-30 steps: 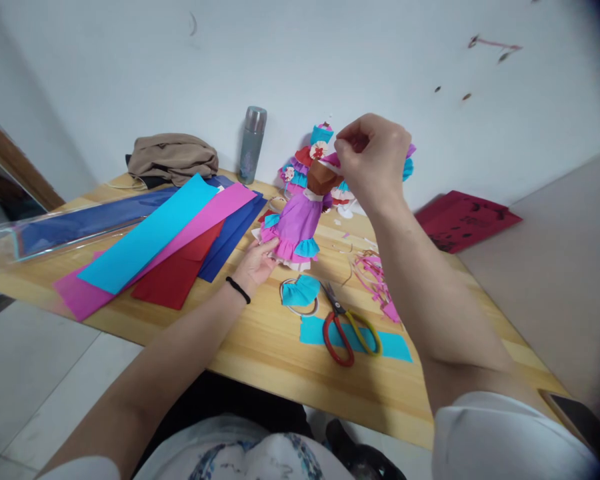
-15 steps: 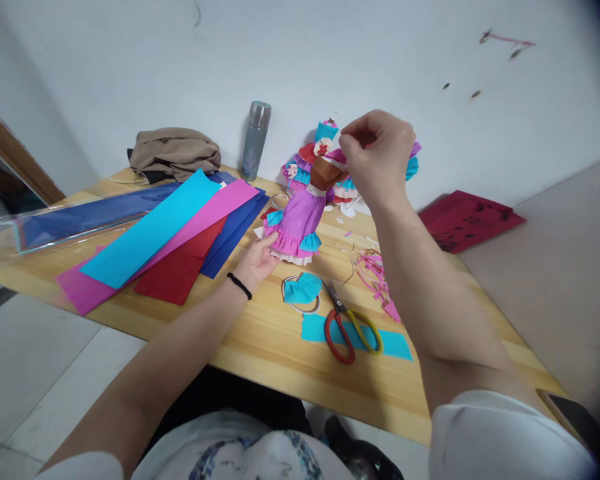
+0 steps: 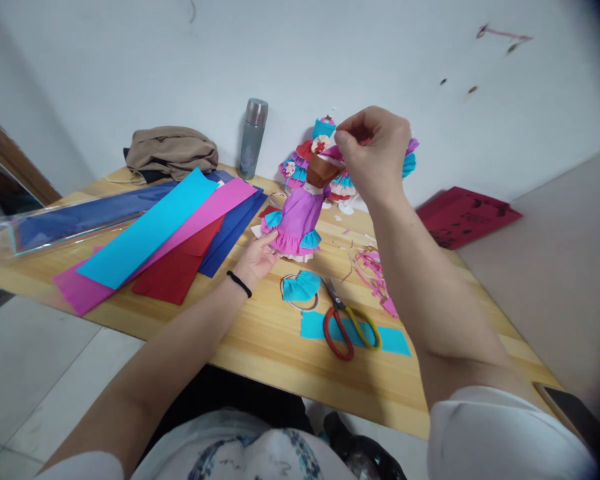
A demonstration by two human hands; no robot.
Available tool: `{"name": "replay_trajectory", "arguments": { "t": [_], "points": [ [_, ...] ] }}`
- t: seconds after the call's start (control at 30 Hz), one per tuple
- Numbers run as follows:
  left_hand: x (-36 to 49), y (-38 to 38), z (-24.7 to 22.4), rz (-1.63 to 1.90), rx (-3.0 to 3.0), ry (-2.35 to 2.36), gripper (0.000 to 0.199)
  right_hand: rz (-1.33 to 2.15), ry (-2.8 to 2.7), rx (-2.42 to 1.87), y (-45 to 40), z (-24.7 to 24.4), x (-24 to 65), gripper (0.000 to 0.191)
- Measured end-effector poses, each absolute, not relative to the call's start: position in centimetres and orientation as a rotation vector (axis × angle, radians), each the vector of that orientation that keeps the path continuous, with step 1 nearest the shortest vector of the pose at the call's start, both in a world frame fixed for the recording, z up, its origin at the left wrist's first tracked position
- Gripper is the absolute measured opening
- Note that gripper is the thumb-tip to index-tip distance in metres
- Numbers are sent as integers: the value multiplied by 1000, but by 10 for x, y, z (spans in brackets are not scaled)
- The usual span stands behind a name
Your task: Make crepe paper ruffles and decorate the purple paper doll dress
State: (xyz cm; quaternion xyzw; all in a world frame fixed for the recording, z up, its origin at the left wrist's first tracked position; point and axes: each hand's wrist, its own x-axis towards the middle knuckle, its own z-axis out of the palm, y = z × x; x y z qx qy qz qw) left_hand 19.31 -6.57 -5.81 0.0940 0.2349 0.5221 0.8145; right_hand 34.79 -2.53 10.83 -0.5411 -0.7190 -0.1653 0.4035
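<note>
A small paper dress with a purple ruffled skirt, blue trims and a brown bodice tilts above the table. My left hand grips its lower hem, the thumb on the pink ruffle. Up at the dress top, my right hand is closed in a pinch near the pink neckline; the pinched spot is partly hidden by the fingers. Behind stands another ruffled multicoloured dress, partly covered by my right hand. In front lie a gathered blue paper piece on a ring and open scissors across a blue strip.
Blue, pink and red paper sheets overlap on the left of the wooden table. A grey thermos and a brown cloth stand at the back. Pink scraps and a dark red bag are to the right.
The view has shifted very slightly. Both hands keep their places on the dress, with no other visible change.
</note>
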Motion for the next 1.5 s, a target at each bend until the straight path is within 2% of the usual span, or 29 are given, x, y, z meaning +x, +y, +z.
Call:
{"name": "replay_trajectory", "arguments": {
  "t": [0.27,0.43,0.5,0.67,0.73,0.93,1.1,1.2,1.33,1.5],
  "points": [
    [191,-66,-59,1121,238,411,20,-350,-1741,-1326,-28,109,342,17],
    [188,-64,-58,1072,265,285,45,-350,-1764,-1344,-26,108,344,16],
    [187,-63,-57,1042,263,317,49,-338,-1788,-1362,-28,107,345,14],
    [191,-62,-58,1033,248,477,14,-361,-1843,-1361,-31,102,350,10],
    [193,-62,-59,1050,239,497,9,-371,-1881,-1328,-31,99,353,13],
    [194,-61,-63,1071,245,483,11,-464,-1867,-1177,-42,89,362,29],
    [195,-60,-65,1083,245,459,11,-480,-1765,-1027,-76,61,361,25],
    [196,-60,-67,1066,271,407,14,-392,-1913,-971,-93,34,354,26],
    [195,-59,-68,1039,291,431,20,-363,-2275,-1218,-99,8,342,33],
    [193,-58,-67,1062,258,437,18,-450,-2401,-1459,-97,2,337,39]
  ]
}}
